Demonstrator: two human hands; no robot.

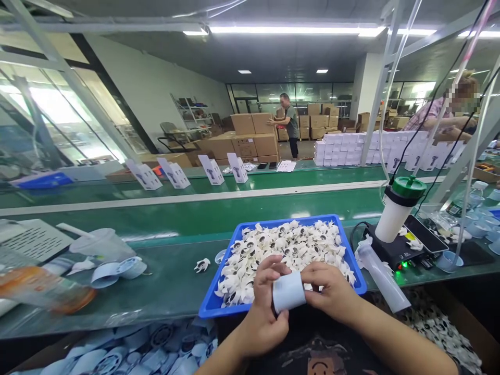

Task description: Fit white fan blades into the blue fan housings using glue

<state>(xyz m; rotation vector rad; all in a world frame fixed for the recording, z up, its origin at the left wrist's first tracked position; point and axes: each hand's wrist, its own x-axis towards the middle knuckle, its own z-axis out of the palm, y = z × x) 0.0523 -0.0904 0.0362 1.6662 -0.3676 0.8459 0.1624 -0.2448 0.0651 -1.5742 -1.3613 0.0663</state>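
Note:
My left hand (264, 307) and my right hand (332, 292) meet in front of me, both closed around a small white plastic ring-shaped sleeve (288, 291). They hover over the near rim of a blue tray (219, 304) heaped with several small white plastic parts (285, 250). One loose white part (202, 265) lies on the green bench to the left of the tray.
A white cylinder with a green cap (400, 208) stands on a black device (394, 250) right of the tray. Clear cups (103, 245) sit at left. White cartons (351, 148) line the green conveyor (234, 203). Two people (289, 130) work beyond.

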